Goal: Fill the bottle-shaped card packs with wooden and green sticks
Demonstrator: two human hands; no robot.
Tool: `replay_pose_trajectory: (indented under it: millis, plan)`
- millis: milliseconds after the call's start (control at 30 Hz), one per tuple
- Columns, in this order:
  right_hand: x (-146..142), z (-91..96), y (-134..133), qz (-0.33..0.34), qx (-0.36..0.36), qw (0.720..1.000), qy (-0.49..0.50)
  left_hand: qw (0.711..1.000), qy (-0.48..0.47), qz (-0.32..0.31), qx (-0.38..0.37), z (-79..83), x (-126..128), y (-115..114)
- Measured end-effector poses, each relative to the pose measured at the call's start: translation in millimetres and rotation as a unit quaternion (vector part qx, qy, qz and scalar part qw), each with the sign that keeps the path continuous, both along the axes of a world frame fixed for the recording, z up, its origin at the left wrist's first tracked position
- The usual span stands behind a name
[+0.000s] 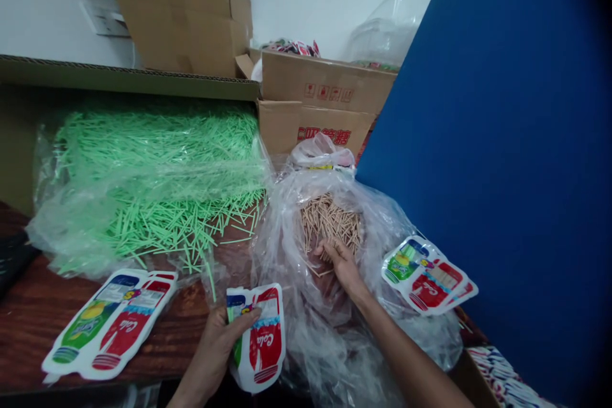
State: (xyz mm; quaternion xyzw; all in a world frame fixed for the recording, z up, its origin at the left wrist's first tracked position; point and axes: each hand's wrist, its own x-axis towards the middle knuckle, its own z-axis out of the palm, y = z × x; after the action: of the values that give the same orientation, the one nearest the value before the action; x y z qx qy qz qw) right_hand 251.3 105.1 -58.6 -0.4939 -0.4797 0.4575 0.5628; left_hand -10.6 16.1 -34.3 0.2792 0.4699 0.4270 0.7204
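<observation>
"What's the left hand (220,336) got?"

"A cola-printed pouch (266,343), thumb across its front. The right hand (340,261) is down in the clear plastic bag (287,210), at the brown sticks (332,220)."

"And those green sticks (162,169)?"

"Heaped left of the bag, in loose plastic."

The fingers of your left grip (218,339) are mostly hidden behind the printed packet (266,339), its thumb covers some of the artwork, and the packet's finest print is too small to read. Some fingertips of your right grip (341,261) are lost among the brown sticks (333,220), so you cannot tell whether they pinch any. The picture's edge cuts off the black object (15,262) far left of your left grip, the tall carton (184,13) beyond it, and the blue panel (492,140) and striped pieces (507,377) right of your right grip.
</observation>
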Motion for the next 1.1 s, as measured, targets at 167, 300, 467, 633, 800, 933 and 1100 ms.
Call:
replay_pose_trajectory:
  millis: [167, 300, 467, 633, 800, 933, 1100]
  plan:
    - [-7.6, 35.6, -7.2, -0.031, -0.02, 0.982, 0.187, 1.0, 0.004, -0.004, 0.008, 4.4, 0.0, 0.1]
    - [-33.1, 69.8, -26.3, -0.011, -0.015, 0.948, 0.317, 0.999, 0.024, -0.028, 0.015, 15.6, 6.7, -0.8]
    - [-72.8, 88.2, -50.7, 0.038, -0.006, 0.941, 0.337, 0.992, 0.019, -0.11, 0.062, 36.9, 14.4, -3.8]
    - [-95.1, 90.5, -62.1, 0.061, -0.031, 0.94, 0.334, 0.992, 0.004, -0.106, 0.063, 45.3, 12.7, -6.0]
    - [-101.4, 85.2, -70.1, 0.063, -0.061, 0.94, 0.33, 0.994, -0.015, -0.094, 0.059, 44.8, 12.8, -6.4]
    - [-103.0, 80.4, -74.6, 0.06, -0.082, 0.94, 0.325, 0.993, -0.026, -0.097, 0.055, 44.1, 13.0, -5.8]
    - [-99.8, 73.7, -77.9, 0.045, -0.094, 0.94, 0.326, 0.994, -0.039, -0.094, 0.048, 41.4, 11.4, -4.9]
